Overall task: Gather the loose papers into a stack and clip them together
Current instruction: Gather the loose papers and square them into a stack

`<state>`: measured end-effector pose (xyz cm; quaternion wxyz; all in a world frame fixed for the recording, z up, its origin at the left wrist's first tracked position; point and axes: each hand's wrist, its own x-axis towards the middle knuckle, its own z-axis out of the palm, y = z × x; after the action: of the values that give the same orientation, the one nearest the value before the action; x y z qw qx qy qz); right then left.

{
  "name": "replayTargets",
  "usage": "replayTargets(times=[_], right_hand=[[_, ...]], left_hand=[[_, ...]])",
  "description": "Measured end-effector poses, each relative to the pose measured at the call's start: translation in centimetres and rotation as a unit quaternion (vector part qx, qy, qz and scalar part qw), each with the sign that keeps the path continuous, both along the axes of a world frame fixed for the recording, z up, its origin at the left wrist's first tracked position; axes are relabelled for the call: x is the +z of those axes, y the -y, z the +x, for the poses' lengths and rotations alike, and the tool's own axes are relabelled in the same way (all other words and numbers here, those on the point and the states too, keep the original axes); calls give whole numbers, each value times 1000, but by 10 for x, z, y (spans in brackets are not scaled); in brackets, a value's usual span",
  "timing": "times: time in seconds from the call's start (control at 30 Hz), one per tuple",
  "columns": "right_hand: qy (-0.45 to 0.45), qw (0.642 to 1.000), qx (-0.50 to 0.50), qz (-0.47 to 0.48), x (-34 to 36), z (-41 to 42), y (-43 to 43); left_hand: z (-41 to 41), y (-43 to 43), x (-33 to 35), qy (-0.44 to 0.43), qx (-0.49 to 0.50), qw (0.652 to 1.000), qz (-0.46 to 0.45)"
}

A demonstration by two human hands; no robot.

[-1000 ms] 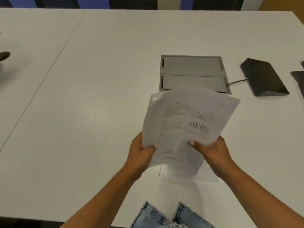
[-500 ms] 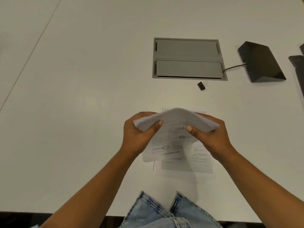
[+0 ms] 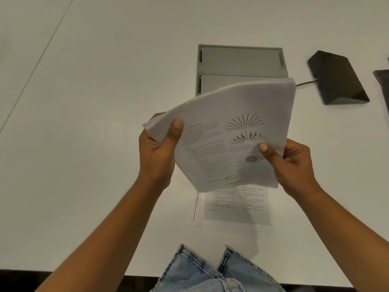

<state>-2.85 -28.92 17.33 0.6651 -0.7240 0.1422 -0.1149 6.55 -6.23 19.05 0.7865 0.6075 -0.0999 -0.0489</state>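
A stack of printed papers [image 3: 223, 131] is held above the white table [image 3: 94, 102], its top sheet showing text and fan-shaped drawings. My left hand [image 3: 157, 152] grips the stack's left edge with the thumb on top. On the right side, my right hand [image 3: 290, 163] pinches it, thumb on the page. The stack tilts up and curves over at the far edge. One more printed sheet [image 3: 235, 209] lies flat on the table under the stack. The binder clip seen earlier is hidden behind the raised papers.
A grey cable hatch [image 3: 240, 60] is set into the table behind the papers. A black wedge-shaped device [image 3: 336, 79] with a cable sits at the right, with a dark object [image 3: 383, 79] at the frame's right edge. Denim-covered knees [image 3: 210, 272] show below the table's near edge.
Half a second ago the stack was lowered edge-on toward the table; now both hands have raised and tilted it up again, covering the binder clip.
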Motion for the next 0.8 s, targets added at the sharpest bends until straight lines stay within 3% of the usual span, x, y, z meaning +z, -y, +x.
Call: replayTargets(times=[0.23, 0.4, 0.63, 0.8], right_hand=[[14, 998, -26, 53, -8, 1, -6], [30, 999, -17, 5, -17, -2, -4], [-18, 999, 7, -35, -64, -4, -2], [7, 999, -17, -32, -66, -5, -3]], left_hand=[[-2, 12, -26, 21, -55, 995, 78], [-2, 16, -35, 93, -48, 988, 116], [-12, 27, -78, 37, -68, 978, 192], [-12, 28, -86, 86, -17, 983, 162]])
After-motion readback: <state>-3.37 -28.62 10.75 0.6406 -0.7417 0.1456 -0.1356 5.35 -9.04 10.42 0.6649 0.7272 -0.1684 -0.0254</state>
